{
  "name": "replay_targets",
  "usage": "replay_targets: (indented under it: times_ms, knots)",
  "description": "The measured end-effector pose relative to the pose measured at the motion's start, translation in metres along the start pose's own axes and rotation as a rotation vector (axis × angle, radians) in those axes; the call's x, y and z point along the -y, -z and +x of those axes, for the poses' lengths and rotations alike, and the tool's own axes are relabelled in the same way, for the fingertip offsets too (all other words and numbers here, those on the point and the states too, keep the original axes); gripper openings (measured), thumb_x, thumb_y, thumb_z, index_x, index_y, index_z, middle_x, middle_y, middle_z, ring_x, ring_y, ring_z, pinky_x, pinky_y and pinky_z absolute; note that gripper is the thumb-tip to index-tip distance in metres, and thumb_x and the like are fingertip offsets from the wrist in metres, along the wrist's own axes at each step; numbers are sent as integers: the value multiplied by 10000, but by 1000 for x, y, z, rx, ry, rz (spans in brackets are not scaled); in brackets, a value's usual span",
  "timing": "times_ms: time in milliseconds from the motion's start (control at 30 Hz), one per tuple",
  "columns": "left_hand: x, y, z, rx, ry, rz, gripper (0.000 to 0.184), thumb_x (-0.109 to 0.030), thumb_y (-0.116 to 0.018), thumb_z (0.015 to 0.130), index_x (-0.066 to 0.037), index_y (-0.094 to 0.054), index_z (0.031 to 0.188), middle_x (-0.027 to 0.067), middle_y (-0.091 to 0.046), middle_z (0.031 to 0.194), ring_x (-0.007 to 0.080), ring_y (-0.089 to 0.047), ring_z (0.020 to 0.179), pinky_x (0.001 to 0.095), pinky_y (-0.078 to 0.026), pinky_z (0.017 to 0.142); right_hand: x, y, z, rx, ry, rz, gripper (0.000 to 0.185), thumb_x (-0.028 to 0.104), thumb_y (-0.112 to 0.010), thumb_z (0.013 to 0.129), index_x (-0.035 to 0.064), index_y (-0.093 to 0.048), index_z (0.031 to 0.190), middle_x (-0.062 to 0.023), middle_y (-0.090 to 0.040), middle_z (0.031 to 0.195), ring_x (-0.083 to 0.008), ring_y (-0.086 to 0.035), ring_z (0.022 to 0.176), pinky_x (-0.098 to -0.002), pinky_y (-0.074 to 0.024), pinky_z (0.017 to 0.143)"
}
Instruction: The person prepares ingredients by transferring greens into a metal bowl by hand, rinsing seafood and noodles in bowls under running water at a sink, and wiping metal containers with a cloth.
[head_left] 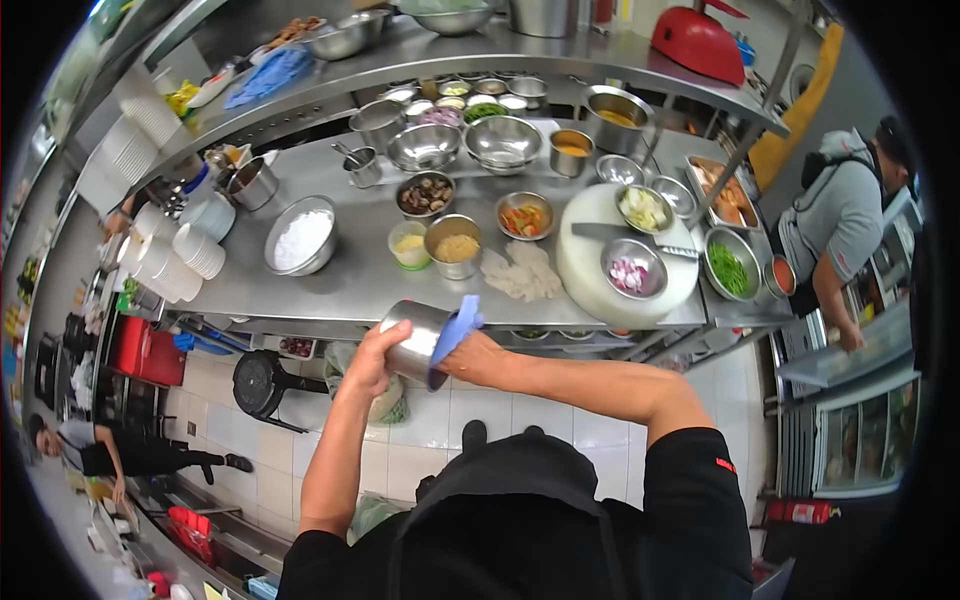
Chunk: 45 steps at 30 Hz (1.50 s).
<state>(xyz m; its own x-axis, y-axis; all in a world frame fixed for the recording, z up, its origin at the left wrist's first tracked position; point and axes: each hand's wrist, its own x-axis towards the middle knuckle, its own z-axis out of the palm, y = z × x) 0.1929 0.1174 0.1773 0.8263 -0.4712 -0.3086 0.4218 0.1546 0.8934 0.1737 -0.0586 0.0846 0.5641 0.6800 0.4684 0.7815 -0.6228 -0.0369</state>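
A: Closest to the lens, dark clothing [520, 545]. And past that?

B: A steel pot [413, 333], held tilted in mid-air. Taking the chopping board [578, 272] as landmark: left of it and nearer the body, just off the edge of the worktop [375, 295], with floor tiles [510, 405] underneath.

A: And the fingers?

B: On the left hand [372, 360], grasping the pot near its closed end. On the right hand [475, 360], down at the pot's mouth beside a blue cloth [463, 318], largely hidden by cloth and rim; can't tell from here whether clenched on the fabric or merely pressing it.

A: What to worry about?

B: Chiefly a drop onto the tiles, from too slack a left-hand hold against a hard tug or twist at the mouth. Next, a knock against the worktop edge, from swinging the pot too far forward.

A: Anything near the board to watch?

B: Just left of it, a crumpled pale cloth [523, 271]; farther left, a steel tub of tan crumbs [457, 248], liable to tip if struck by the pot. On the board itself, a knife [595, 231] beside a bowl of chopped onion [632, 270]: a possible cut, from reaching across without looking. Right of it, a dish of cut greens [728, 268], likely safe barring a much wider swing.
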Motion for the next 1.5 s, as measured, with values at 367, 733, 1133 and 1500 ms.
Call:
replay_targets:
  times_ms: [367, 733, 1133, 1500]
  knots:
    - [29, 22, 2, 68, -572, -36, 1044, -471, -757, 586, 57, -322, 1375, 130, -533, 1201, 205, -538, 1080, 303, -390, 959, 52, 60, 50, -327, -558, 2475, 685, 110, -686, 693, 29, -392, 1307, -101, -503, 1237, -237, -485, 1166, -354, -364, 1015]
    - [8, 2, -11, -126, -145, 158, 643, -278, -628, 807, 28, -418, 1333, 114, -587, 1099, 180, -549, 1010, 296, -411, 905, 46, -2, 23, 199, -317, 624, 532, 82, -647, 662, 20, -517, 1174, -182, -558, 1125, -268, -539, 1078, -334, -444, 882]
    - [56, 80, -35, -504, -395, -817, 672, -626, -439, 808, -166, -456, 1297, 89, -501, 1283, 354, -472, 1178, 586, -398, 901, -62, -4, -18, -521, -782, 601, 486, 76, -677, 697, 22, -523, 1155, -146, -595, 1027, -264, -575, 943, -370, -452, 849]
    - [23, 103, -20, -203, -459, -982, 724, -636, -472, 785, -165, -426, 1333, 87, -457, 1336, 335, -458, 1200, 561, -435, 880, -76, 158, 232, -485, -70, 235, 477, 94, -672, 716, 15, -552, 1171, -192, -573, 1116, -354, -539, 1042, -390, -438, 909]
